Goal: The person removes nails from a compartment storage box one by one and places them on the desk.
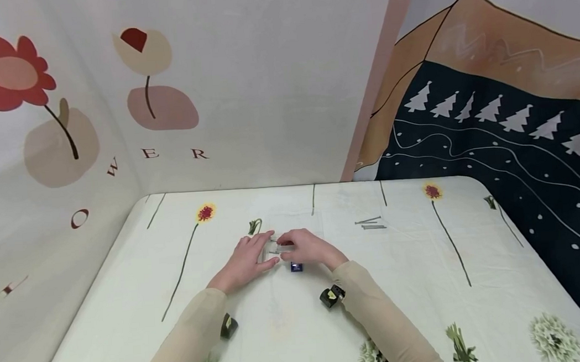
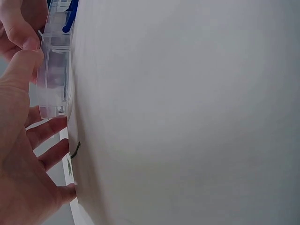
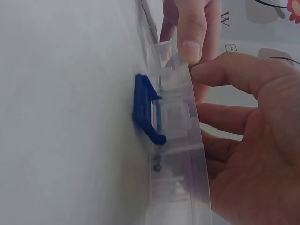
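One clear, rectangular plastic box (image 3: 180, 190): on the white flower-patterned counter (image 1: 285, 347), between both hands; blue plastic latch (image 3: 142, 101) at its near side; at least one grey metal nail (image 3: 157, 167) inside.
Left hand (image 1: 247, 262): fingers spread, thumb at the box's edge.
Right hand (image 1: 311, 249): fingers bent over the box; whether they pinch anything cannot be told.
Loose thin grey nails (image 1: 374, 227): right of the box.
Pale printed backdrop (image 1: 274, 93): readable letters "O W E R".

White flower-print table (image 1: 410, 273), clear plastic box (image 3: 176, 197) with blue latch (image 3: 140, 103), loose nails (image 1: 374, 227)
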The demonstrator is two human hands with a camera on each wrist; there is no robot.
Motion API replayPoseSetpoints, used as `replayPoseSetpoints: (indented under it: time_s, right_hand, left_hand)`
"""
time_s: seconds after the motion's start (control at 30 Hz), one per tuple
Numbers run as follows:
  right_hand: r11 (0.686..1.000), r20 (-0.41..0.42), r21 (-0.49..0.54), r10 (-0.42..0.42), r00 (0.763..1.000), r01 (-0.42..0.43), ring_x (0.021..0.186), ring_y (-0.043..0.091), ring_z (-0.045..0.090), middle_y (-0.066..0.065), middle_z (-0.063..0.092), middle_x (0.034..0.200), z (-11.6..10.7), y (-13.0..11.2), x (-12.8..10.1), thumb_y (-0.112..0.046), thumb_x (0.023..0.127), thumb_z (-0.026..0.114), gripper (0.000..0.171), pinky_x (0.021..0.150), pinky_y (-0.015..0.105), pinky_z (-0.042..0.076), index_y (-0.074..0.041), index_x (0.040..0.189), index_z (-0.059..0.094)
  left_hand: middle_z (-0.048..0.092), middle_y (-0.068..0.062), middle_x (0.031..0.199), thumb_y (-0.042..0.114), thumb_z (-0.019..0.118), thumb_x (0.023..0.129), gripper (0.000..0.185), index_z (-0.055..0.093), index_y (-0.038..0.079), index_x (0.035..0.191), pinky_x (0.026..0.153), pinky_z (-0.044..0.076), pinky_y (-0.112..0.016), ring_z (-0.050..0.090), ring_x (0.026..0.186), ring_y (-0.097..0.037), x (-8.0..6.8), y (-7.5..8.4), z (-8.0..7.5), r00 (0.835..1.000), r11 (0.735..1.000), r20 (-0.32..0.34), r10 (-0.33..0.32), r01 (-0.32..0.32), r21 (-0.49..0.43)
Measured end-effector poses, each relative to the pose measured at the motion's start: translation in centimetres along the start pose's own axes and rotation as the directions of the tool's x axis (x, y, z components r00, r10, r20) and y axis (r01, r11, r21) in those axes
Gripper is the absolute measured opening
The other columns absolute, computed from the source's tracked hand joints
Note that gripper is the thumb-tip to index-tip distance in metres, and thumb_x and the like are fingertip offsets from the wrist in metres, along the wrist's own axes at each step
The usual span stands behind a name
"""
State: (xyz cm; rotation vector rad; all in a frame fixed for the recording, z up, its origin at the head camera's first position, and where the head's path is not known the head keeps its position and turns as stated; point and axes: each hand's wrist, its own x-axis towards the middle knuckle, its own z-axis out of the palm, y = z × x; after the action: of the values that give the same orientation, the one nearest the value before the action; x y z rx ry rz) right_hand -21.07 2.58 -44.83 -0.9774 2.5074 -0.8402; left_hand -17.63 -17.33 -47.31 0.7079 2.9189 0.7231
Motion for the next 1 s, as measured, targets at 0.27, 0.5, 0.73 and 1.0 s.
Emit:
replayPoseSetpoints:
  time_s: [0.27,0.5,0.73,1.0]
  right_hand:
    - [0.998,0.013,-0.067,-0.010,1.000,0.011,0.110,0.028,0.052,0.017,0.059,0.119,0.59,-0.27,-0.31,-0.014,0.090,0.061,0.041,0.093,0.040,0.041,0.003,0.127,0.059]
    - [0.999,0.023,-0.040,-0.002,1.000,0.003,0.113,0.029,0.050,0.017,0.055,0.124,0.50,-0.33,-0.35,-0.018,0.091,0.061,0.043,0.095,0.041,0.040,0.000,0.129,0.058]
    - [0.995,0.046,-0.091,0.039,0.998,-0.034,0.114,0.030,0.048,0.017,0.054,0.127,0.48,-0.61,-0.29,-0.024,0.092,0.061,0.049,0.095,0.045,0.037,-0.001,0.134,0.054]
    - [0.994,0.031,-0.109,0.019,0.999,-0.016,0.109,0.029,0.049,0.017,0.055,0.122,0.58,-0.47,-0.39,-0.026,0.090,0.063,0.048,0.093,0.043,0.038,-0.002,0.131,0.057]
  left_hand:
    - [0.048,-0.017,0.140,0.037,0.065,0.092,0.069,0.039,0.001,0.144,0.096,0.031,-0.050,0.044,0.102,-0.030,0.04,-0.04,0.06,1.000,1.000,0.000,0.013,-0.013,0.014]
    - [0.046,-0.016,0.141,0.039,0.065,0.092,0.070,0.037,0.003,0.146,0.096,0.030,-0.049,0.043,0.102,-0.028,0.05,-0.10,-0.01,1.000,1.000,0.011,0.002,-0.003,0.012]
    - [0.047,-0.015,0.140,0.038,0.065,0.092,0.069,0.038,0.003,0.145,0.094,0.032,-0.047,0.042,0.099,-0.027,0.06,-0.11,0.11,1.000,1.000,0.007,0.004,-0.004,0.019]
    - [0.047,-0.016,0.141,0.037,0.065,0.092,0.069,0.038,0.003,0.145,0.095,0.031,-0.049,0.042,0.100,-0.029,0.11,0.07,0.06,1.000,1.000,0.010,-0.003,0.003,0.017]
